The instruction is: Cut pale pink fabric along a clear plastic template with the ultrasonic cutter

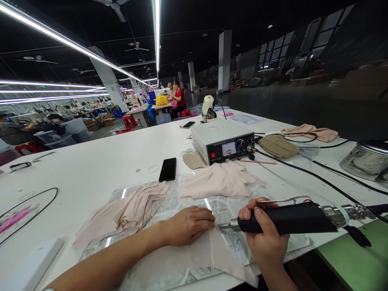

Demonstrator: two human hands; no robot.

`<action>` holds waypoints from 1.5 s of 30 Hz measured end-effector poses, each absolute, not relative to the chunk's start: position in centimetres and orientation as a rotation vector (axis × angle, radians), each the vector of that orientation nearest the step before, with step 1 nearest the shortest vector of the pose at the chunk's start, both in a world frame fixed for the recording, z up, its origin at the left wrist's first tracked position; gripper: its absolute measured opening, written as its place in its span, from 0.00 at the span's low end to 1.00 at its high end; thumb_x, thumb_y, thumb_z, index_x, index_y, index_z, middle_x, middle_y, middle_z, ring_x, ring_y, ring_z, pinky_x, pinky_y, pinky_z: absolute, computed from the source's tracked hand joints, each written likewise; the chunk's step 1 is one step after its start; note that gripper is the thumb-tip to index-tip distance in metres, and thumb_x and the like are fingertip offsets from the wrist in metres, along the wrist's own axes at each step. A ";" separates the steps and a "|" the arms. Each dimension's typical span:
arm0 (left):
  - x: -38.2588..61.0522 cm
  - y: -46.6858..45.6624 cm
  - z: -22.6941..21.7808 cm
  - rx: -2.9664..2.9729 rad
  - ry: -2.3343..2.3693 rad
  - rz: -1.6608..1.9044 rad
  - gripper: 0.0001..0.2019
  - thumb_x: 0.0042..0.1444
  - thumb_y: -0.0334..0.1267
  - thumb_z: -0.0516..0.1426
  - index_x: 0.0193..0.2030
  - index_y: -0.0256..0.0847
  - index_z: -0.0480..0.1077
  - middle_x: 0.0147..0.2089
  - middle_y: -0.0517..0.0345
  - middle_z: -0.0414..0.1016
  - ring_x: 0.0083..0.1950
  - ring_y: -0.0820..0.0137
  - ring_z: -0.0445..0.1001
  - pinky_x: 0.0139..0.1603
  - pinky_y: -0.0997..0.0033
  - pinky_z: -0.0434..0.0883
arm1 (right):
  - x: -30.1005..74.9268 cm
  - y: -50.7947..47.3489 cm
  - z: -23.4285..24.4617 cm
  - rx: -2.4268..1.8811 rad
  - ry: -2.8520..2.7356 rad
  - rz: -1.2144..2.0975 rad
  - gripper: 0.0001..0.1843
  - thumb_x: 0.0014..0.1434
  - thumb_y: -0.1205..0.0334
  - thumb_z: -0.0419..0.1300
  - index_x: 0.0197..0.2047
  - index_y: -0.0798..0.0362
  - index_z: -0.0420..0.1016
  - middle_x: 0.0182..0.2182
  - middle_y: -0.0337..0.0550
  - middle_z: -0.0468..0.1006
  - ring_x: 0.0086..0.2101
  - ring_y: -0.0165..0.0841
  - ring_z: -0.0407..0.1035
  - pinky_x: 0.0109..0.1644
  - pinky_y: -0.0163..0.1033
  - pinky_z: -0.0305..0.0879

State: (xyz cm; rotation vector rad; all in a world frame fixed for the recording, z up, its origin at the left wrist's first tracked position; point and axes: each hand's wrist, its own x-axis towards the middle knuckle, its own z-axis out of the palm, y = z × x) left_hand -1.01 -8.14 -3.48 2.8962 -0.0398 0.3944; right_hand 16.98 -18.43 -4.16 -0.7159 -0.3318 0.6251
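My left hand (192,224) lies on a pale pink fabric piece (224,256) with its fingers stretched out, pressing it onto a clear sheet (232,234). In my right hand (266,234) is a black cylindrical corded hand tool (291,218). Its narrow metal tip reaches the fabric close to my left fingertips; exact contact I cannot tell. To the left of my left hand lies a fanned stack of pale pink fabric pieces (133,208). Another pink fabric pile (216,180) sits just beyond my hands.
A control box (224,139) with a dial stands behind the fabric. Its black cable (297,167) crosses the right side of the white table (100,161). A phone (167,169) lies left of the box, a glass jar (366,161) far right. Other people sit at sewing tables behind.
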 end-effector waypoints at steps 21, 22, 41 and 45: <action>-0.9 -7.8 -3.2 2.877 -0.101 0.380 0.09 0.68 0.30 0.48 0.47 0.36 0.69 0.51 0.47 0.77 0.60 0.64 0.71 0.63 0.65 0.69 | 16.9 -18.6 -4.1 -0.717 -0.352 0.593 0.14 0.45 0.61 0.68 0.34 0.50 0.68 0.27 0.33 0.69 0.21 0.26 0.63 0.27 0.37 0.66; -0.9 -7.8 -3.2 2.870 -0.105 0.375 0.08 0.68 0.30 0.49 0.46 0.36 0.69 0.51 0.47 0.77 0.61 0.64 0.71 0.63 0.65 0.69 | 16.9 -18.6 -4.1 -0.718 -0.354 0.591 0.14 0.45 0.61 0.68 0.34 0.50 0.68 0.27 0.33 0.69 0.21 0.26 0.63 0.27 0.37 0.66; -0.8 -8.1 -3.4 2.949 -0.059 0.418 0.11 0.68 0.29 0.48 0.50 0.35 0.71 0.49 0.47 0.77 0.60 0.63 0.71 0.61 0.65 0.69 | 17.1 -18.7 -4.7 -0.745 -0.320 0.610 0.17 0.44 0.60 0.71 0.35 0.49 0.68 0.28 0.33 0.70 0.22 0.26 0.66 0.29 0.37 0.67; -0.8 -8.2 -3.4 2.982 -0.074 0.412 0.12 0.69 0.29 0.47 0.50 0.35 0.71 0.54 0.46 0.76 0.62 0.62 0.70 0.63 0.62 0.68 | 16.9 -18.6 -4.9 -0.742 -0.320 0.599 0.17 0.44 0.59 0.71 0.35 0.49 0.69 0.28 0.33 0.70 0.22 0.26 0.66 0.30 0.37 0.68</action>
